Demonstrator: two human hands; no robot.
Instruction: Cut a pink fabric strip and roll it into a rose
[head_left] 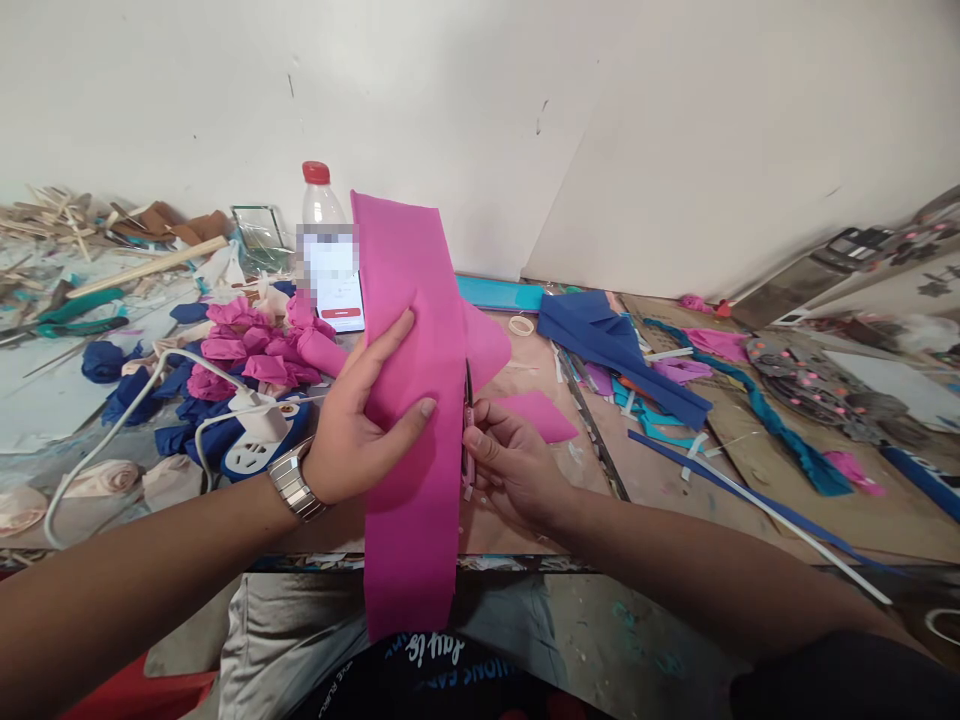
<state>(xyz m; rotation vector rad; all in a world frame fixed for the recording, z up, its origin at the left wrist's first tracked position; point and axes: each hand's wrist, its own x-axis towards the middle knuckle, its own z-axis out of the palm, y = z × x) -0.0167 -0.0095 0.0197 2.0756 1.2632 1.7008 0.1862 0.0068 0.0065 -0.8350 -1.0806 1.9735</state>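
A long pink strip of crepe paper runs upright in front of me and hangs over the table's near edge. My left hand, with a metal watch on its wrist, holds it, thumb and fingers spread across its face. At the strip's right edge, my right hand grips slim scissors, seen edge-on, dark blade pointing up; their handles are mostly hidden by the fingers. Behind the blade a pink flap sticks out to the right. A loose pink piece lies on the table beyond my right hand.
Left are pink crepe flowers, blue ones, a power strip with white cables, and green-handled pliers. A phone stands before a red-capped bottle. Right are a tape roll, blue paper and a white stick.
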